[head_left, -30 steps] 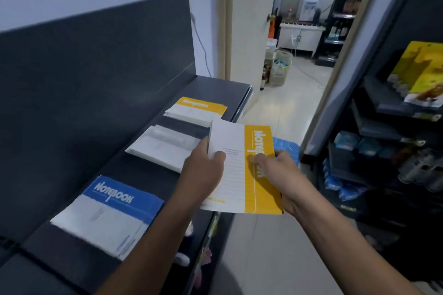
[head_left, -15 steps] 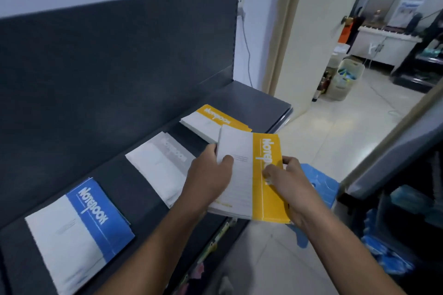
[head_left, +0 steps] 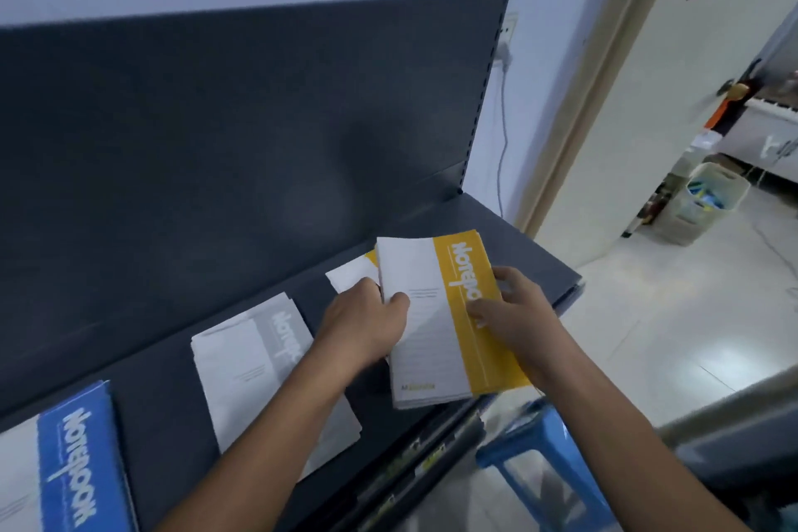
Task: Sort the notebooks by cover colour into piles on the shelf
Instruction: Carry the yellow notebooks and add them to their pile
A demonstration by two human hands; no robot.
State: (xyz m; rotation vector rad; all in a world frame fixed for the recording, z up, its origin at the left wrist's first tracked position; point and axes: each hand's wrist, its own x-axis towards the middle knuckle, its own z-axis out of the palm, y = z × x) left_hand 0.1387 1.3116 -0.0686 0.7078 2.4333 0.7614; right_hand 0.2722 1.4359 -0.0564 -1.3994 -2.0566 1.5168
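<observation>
Gripping maybe several yellow notebooks (head_left: 453,315), two hands (head_left: 362,324) (head_left: 514,315) near three shelf (head_left: 496,238) piles (head_left: 259,359) (head_left: 64,458) (head_left: 349,272)

both bare forearms (head_left: 276,436) reach up from the bottom edge and converge. left hand (head_left: 367,326) curls round the left edge of the notebooks (head_left: 432,359), thumb on top. right hand (head_left: 516,315) grips the right edge, thumb pressed on the cover, fingers curled.

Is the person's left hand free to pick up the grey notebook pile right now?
Probably not yet: the left hand grips the yellow notebooks together with the right hand. The grey notebook pile lies close beside it.
</observation>
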